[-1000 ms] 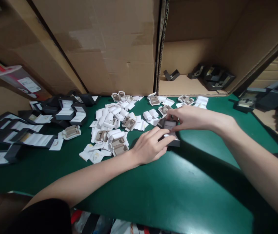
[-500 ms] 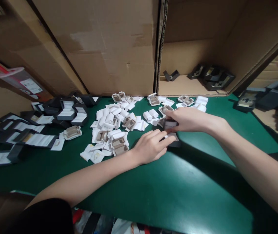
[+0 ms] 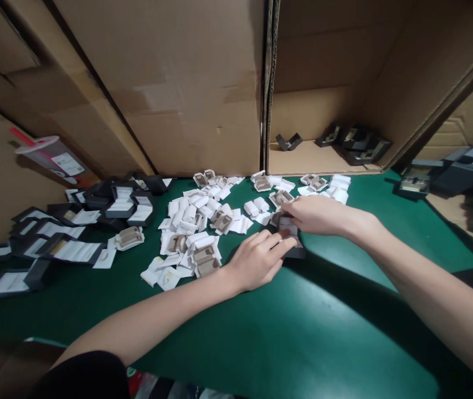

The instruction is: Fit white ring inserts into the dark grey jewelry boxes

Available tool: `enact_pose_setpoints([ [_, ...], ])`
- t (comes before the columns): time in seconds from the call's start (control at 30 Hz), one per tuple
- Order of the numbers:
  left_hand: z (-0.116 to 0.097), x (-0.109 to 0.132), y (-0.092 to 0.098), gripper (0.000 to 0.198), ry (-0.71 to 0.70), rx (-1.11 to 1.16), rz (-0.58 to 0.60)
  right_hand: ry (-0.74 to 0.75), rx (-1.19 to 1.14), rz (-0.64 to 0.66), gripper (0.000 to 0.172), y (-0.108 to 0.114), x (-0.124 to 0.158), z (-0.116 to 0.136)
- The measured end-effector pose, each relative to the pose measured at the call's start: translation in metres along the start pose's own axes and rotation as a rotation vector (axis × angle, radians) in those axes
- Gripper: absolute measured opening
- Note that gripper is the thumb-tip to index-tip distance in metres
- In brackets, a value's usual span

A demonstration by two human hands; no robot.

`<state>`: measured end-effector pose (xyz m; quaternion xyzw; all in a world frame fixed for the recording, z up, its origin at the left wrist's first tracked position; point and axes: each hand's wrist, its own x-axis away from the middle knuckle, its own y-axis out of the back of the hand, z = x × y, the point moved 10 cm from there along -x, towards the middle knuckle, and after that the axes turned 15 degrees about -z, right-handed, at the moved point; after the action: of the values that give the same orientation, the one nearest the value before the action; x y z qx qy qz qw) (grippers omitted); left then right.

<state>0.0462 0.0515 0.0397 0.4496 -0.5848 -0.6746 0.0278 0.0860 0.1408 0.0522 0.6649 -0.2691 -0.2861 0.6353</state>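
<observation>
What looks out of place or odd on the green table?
The plastic cup with a red straw behind the black boxes: it is drinkware among packaging. It looks tilted, though the wide lens may exaggerate that. The white pieces lie jumbled, some overlapping. No spill is visible.

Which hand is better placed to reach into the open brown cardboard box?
Probably the right hand: both are at the small dark rectangular box, but it lies farther forward, nearer the open brown cardboard box than the left hand.
</observation>
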Motion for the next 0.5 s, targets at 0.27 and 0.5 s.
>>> enact_pose_setpoints([
  [0.27, 0.0038, 0.0024, -0.0017, 0.037, 0.032, -0.038, 0.022, 0.039, -0.165, 0.033, 0.016, -0.0090, 0.0036, -0.0012],
  [0.5, 0.0025, 0.0032, 0.0010, 0.042, 0.047, -0.256, 0.060, -0.022, -0.138, -0.011, 0.015, -0.0084, 0.0010, 0.0066],
])
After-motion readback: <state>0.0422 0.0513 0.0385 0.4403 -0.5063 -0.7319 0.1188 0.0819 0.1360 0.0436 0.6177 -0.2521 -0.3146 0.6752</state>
